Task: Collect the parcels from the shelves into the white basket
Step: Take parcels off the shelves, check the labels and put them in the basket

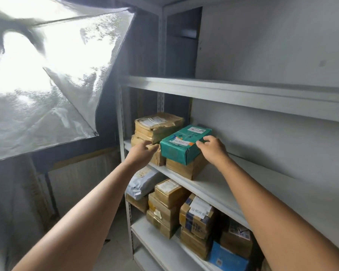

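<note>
Both hands are stretched toward the green parcel (181, 147), which is stacked on a brown box (184, 170) on the middle shelf (213, 184). The left hand (143, 152) is held loosely open just beside the parcel's left end, nothing grasped; contact cannot be told. The right hand (213, 148) is opened, fingertips laid against its right edge.

**White shelving, parcels at its left end**

The shelf (213, 184) level with the hands bears a brown parcel (184, 170), low between the left hand (141, 151) and right hand (211, 147), under a green box (184, 145). A second brown parcel (160, 159) lies at the left hand's fingertips. Below both hands, the lower shelf (151, 237) carries stacked brown boxes (162, 218).
</note>
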### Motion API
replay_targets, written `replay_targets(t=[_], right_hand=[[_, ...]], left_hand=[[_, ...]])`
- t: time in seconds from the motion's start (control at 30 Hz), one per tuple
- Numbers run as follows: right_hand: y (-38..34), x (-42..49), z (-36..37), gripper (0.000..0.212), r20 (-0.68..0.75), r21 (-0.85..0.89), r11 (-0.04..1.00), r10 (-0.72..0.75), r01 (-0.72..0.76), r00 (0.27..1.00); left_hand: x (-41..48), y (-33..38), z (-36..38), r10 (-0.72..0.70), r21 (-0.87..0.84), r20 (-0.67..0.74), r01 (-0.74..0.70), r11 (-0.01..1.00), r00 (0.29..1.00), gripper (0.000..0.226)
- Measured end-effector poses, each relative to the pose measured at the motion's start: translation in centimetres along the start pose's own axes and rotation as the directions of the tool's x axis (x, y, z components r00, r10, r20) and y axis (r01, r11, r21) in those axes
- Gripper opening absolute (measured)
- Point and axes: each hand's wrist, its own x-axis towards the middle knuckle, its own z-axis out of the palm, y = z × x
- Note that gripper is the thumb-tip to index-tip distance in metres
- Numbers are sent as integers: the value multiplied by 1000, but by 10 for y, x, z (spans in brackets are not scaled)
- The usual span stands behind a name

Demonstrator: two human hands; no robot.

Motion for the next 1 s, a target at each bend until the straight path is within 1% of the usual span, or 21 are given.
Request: replay_targets(t=[0.1, 0.17, 0.23, 0.3, 0.37, 0.47, 0.53, 0.63, 0.7, 0.77, 0.83, 0.9, 1.0], right_hand=[[-6, 20, 22, 52, -36, 96, 993, 75, -72, 997], [-5, 31, 36, 45, -60, 137, 985, 117, -108, 991], [-4, 38, 46, 39, -71, 195, 969, 168, -151, 983], [-1, 41, 54, 37, -67, 245, 953, 203, -181, 977], [0, 41, 56, 34, -76, 264, 948, 204, -178, 976], [2, 37, 52, 28, -97, 283, 950, 168, -134, 981], [4, 31, 49, 25, -92, 307, 946, 136, -102, 986], [7, 17, 45, 23, -70, 343, 938, 85, -56, 994], [8, 5, 42, 25, -57, 377, 926, 44, -20, 997], [10, -9, 39, 32, -37, 427, 904, -8, 23, 999], [10, -26, 38, 44, 7, 496, 867, -56, 45, 998], [11, -45, 38, 52, 85, 541, 840, -108, 44, 991], [11, -76, 44, 59, 201, 511, 857, -198, 69, 959]], left_hand=[[39, 0, 13, 38, -162, 51, -30, 986, 998, 52], [57, 1, 21, 36, -236, 126, -5, 972, 991, 59], [69, 4, 28, 30, -245, 205, 22, 969, 978, 63], [74, 7, 35, 39, -280, 260, 37, 959, 965, 58], [74, 10, 37, 64, -332, 281, 34, 943, 958, 53], [66, 9, 36, 84, -340, 301, 25, 940, 950, 54], [57, 9, 34, 92, -374, 301, 28, 927, 949, 56], [39, 11, 30, 79, -456, 304, 72, 887, 950, 56], [23, 13, 27, 60, -487, 291, 94, 868, 955, 57], [5, 14, 24, 35, -497, 262, 104, 861, 965, 57], [-16, 15, 22, 13, -481, 213, 93, 872, 977, 55], [-42, 13, 21, -35, -443, 155, 101, 891, 987, 52], [-85, 2, 15, -96, -344, 49, 107, 933, 994, 50]])
